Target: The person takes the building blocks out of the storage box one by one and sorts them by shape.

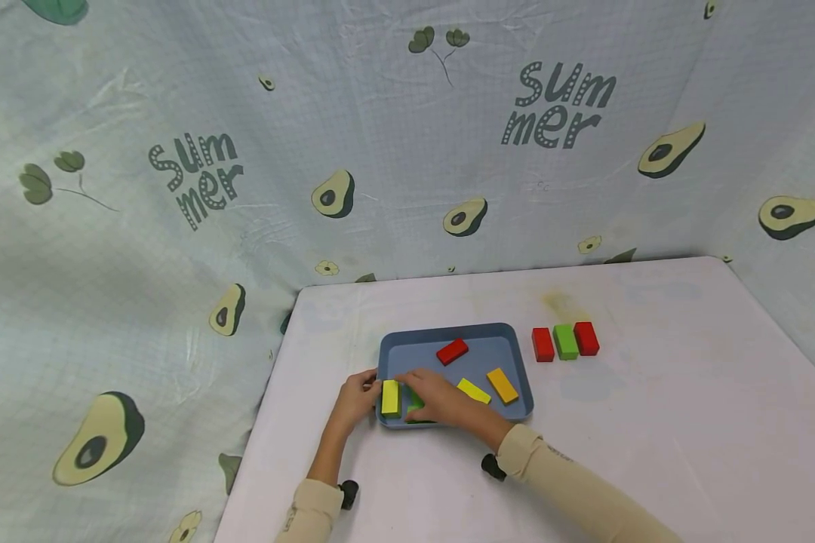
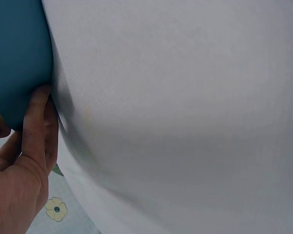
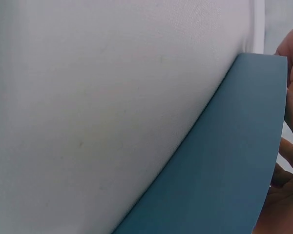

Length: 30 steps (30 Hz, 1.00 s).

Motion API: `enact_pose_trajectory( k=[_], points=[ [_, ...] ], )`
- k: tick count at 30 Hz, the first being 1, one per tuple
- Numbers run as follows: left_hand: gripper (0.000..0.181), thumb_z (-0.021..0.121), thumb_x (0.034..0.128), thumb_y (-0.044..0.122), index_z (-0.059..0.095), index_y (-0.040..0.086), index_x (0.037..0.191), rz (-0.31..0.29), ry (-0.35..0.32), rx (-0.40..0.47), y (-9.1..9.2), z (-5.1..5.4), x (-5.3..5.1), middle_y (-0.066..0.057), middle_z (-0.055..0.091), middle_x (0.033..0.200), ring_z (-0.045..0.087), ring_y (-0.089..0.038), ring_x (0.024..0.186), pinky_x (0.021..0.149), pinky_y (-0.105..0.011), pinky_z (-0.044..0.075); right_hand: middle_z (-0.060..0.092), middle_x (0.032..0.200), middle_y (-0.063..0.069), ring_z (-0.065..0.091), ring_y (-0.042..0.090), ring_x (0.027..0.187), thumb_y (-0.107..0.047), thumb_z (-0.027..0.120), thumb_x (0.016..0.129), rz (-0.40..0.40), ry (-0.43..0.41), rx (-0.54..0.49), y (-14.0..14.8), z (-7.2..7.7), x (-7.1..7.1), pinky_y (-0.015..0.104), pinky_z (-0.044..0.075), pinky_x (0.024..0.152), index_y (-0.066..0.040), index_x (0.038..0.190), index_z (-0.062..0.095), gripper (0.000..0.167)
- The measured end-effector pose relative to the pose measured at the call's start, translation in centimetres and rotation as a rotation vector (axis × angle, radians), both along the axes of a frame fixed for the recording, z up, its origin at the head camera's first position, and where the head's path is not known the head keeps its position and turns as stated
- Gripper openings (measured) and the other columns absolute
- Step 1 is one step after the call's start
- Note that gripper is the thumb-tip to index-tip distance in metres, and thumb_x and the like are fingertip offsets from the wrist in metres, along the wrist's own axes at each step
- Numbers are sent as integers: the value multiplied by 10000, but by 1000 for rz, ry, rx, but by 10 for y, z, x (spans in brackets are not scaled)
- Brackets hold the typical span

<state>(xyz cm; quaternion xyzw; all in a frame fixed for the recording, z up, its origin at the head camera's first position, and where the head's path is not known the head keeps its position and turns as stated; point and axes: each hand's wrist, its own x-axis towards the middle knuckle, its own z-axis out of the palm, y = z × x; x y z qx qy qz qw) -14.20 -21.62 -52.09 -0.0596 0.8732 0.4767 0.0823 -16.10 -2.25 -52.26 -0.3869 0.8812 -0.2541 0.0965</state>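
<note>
A shallow blue-grey tray (image 1: 475, 332) lies on the table with coloured blocks inside. My left hand (image 1: 356, 398) grips its left wall; in the left wrist view the fingers (image 2: 35, 122) press the outside of the wall. Beside that hand, inside the tray, is a yellow block (image 1: 390, 398). My right hand (image 1: 441, 398) reaches over the near wall and holds a green block (image 1: 414, 397) between thumb and fingers, mostly covering it. In the right wrist view the tray wall hides part of this hand (image 3: 290, 146).
Also in the tray are a red block (image 1: 452, 351), another yellow block (image 1: 474, 391) and an orange block (image 1: 502, 385). Right of the tray stand a red block (image 1: 542, 345), a green block (image 1: 565, 342) and another red block (image 1: 586, 338) in a row. A patterned cloth hangs behind the table.
</note>
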Motion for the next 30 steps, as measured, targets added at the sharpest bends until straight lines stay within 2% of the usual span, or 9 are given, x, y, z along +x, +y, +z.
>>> enact_pose_trajectory(
  k=[14, 24, 30],
  points=[
    [384, 502, 955, 123, 527, -42, 1300, -3, 13, 0, -2, 1, -1, -167, 602, 1162, 588, -279, 1020, 691, -320, 532, 518, 1301, 42, 483, 203, 1164, -385, 745, 795, -34, 22, 59, -9, 1, 3, 370, 416, 955, -137, 1372, 471, 685],
    [386, 498, 951, 115, 522, -55, 1297, -5, 7, 26, -2, -4, -1, -179, 599, 1180, 598, -257, 981, 661, -309, 533, 488, 1342, 90, 462, 233, 1205, -455, 714, 800, -73, 81, 129, -14, -1, 6, 364, 400, 978, -44, 1389, 441, 769],
    [381, 494, 958, 113, 519, -63, 1296, -17, 21, 32, -2, -3, 0, -187, 599, 1172, 597, -275, 1003, 669, -309, 532, 497, 1325, 90, 469, 227, 1189, -444, 718, 800, -78, 102, 164, -18, 1, 7, 360, 408, 969, -38, 1385, 447, 762]
  ],
)
